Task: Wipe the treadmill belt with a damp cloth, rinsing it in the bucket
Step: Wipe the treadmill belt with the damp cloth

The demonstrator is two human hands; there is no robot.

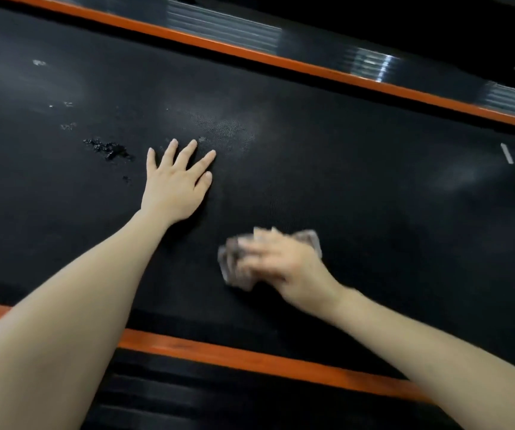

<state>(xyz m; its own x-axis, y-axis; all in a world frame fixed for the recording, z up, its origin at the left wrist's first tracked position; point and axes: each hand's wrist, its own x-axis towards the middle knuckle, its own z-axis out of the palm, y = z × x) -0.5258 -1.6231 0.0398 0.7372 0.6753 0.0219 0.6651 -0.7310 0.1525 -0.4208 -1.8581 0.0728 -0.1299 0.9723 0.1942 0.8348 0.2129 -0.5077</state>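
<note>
Firstly, belt (358, 181): black and finely textured, it crosses the whole view from the left edge to the right edge and slants a little downward to the right.
Far orange strip (250, 52): borders the belt on its far side, with a ribbed rail (225, 24) of grey shine just behind it.
Near orange strip (250, 358): borders the belt on the near side; both forearms pass over it.
Wet spots (107, 148): a small group of shiny drops on the belt at the left, near the thumb side of the left hand but not touching it; some smaller specks lie around them.
Left hand (177, 184): palm down and flat on the belt, all fingers straight and spread, holding nothing (its bare forearm comes in from the bottom left corner).
Pale patch (228, 128): a dull grey area of the belt just beyond the left fingertips, where the weave pattern shows.
Cloth (229, 270): greyish and crumpled, it lies on the near half of the belt, to the right of the left hand and apart from it; it is mostly covered, with corners showing at its left and upper right.
Right hand (281, 262): on top of the cloth, fingers laid almost straight over it and pressing it to the belt; hand and cloth are blurred, so finer detail I cannot tell.
White marks (507, 153): short slanted lines printed on the belt at the far right, partly cut off by the frame edge.
</note>
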